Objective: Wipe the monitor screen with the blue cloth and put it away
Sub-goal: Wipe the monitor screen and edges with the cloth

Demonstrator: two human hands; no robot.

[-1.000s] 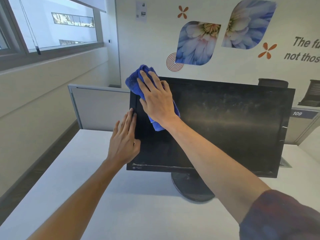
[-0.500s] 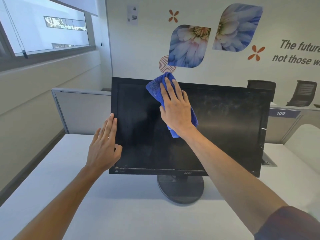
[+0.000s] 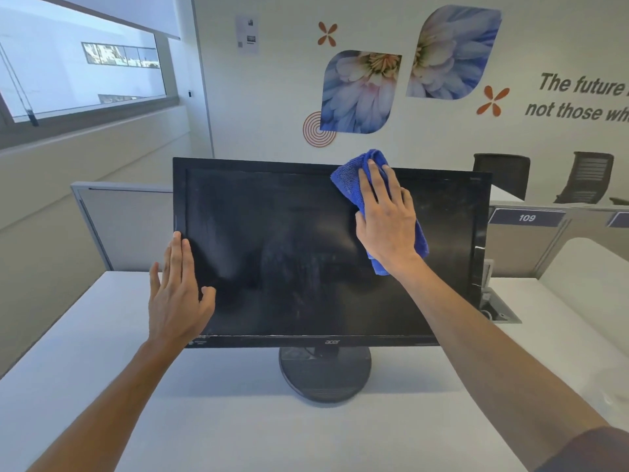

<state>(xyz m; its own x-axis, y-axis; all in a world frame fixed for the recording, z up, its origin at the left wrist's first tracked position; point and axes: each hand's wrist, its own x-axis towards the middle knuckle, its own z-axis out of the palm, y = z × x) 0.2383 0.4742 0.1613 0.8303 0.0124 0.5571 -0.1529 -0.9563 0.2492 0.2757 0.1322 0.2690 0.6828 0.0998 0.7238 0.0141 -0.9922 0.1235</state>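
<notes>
Both hands work: my right hand (image 3: pixel 386 223) presses the blue microfibre cloth (image 3: pixel 350 180) flat, fingers straight, near the black flat monitor screen's (image 3: pixel 289 253) upper right; unwiped glass lies rightward, while my left hand (image 3: pixel 177 294), open, steadies its left edge.

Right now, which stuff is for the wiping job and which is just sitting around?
For the job:
- blue cloth, pressed flat by the right hand
- monitor screen
- left hand, steadying the monitor's left edge

Just around:
- white desk
- two office chairs
- flower pictures

Fuzzy blue cloth (image 3: pixel 347 180) upper right of centre, dusty smeared dark monitor screen (image 3: pixel 289 253), matt black plastic bezel, smooth white desk (image 3: pixel 238 420) below
</notes>
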